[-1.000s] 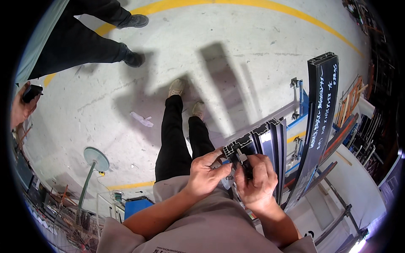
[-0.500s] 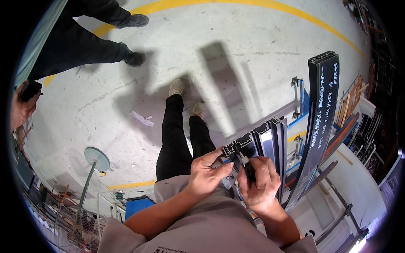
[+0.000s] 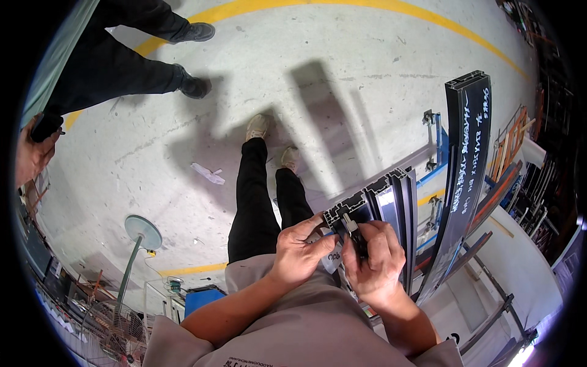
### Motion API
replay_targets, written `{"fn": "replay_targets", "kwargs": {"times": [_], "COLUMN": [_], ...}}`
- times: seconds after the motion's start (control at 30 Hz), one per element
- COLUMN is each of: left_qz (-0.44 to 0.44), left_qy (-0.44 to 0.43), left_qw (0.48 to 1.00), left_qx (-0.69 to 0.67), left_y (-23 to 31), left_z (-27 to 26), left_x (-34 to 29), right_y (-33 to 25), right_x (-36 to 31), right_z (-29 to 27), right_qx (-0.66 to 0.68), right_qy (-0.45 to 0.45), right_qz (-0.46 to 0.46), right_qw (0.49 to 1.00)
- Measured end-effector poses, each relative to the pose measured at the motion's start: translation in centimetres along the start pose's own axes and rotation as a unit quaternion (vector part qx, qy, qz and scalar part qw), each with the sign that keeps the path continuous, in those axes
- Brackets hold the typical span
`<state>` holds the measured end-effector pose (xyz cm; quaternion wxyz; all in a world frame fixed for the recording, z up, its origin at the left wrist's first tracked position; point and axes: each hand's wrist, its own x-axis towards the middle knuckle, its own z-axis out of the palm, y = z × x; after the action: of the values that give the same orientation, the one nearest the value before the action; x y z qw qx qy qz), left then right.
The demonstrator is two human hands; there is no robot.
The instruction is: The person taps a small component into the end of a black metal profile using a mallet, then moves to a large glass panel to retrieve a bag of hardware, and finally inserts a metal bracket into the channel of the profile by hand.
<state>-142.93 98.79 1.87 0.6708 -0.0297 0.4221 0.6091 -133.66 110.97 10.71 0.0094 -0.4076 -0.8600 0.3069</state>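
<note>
My left hand (image 3: 301, 249) and my right hand (image 3: 374, 257) meet at the cut end of a stack of dark grey aluminium profiles (image 3: 391, 196) standing on a rack. My right hand pinches a small black and silver part (image 3: 354, 235) against the profile end. The fingers of my left hand grip the profile's end edge just beside that part, and a white label (image 3: 332, 257) shows between the two hands. A taller black profile (image 3: 466, 165) with white writing on it leans to the right of the stack.
A second person (image 3: 110, 61) in dark trousers stands at the upper left on the concrete floor, by a yellow line (image 3: 342, 6). A round-based stand (image 3: 142, 235) and a blue box (image 3: 205, 300) are at the lower left. A blue-framed rack (image 3: 437, 137) and shelving fill the right.
Both hands stayed at the profile end; my right hand's fingers shifted slightly on the small part. The person at the upper left barely moved.
</note>
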Motion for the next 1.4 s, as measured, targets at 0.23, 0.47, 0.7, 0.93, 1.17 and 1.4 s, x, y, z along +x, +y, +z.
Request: {"fn": "replay_targets", "kwargs": {"times": [0.23,0.47,0.7,0.93,1.17,1.4], "left_qz": [0.012,-0.02,-0.01,-0.013,-0.018,-0.022], "left_qy": [0.036,0.067,0.053,0.058,0.049,0.041], "left_qw": [0.999,0.997,0.998,0.998,0.999,0.999], "left_qx": [0.012,0.025,0.041,0.016,-0.011,0.002], "left_y": [-0.1,1.2,1.8,0.6,0.4,1.3], "left_z": [0.5,1.1,1.2,0.5,0.2,0.7], "left_x": [0.2,0.1,0.2,0.0,0.0,0.2], "right_y": [0.0,2.1,2.8,2.5,1.8,1.6], "right_x": [-1.4,-7.8,-9.8,-7.6,-4.7,-2.6], "right_z": [-0.2,-1.3,-1.4,-0.5,-0.1,1.8], "right_qx": [-0.011,-0.037,-0.013,-0.011,0.019,0.041], "right_qy": [0.004,-0.025,-0.01,0.007,0.041,0.098], "right_qz": [0.028,0.093,0.113,0.088,0.028,0.004], "right_qw": [1.0,0.995,0.993,0.996,0.999,0.994]}}
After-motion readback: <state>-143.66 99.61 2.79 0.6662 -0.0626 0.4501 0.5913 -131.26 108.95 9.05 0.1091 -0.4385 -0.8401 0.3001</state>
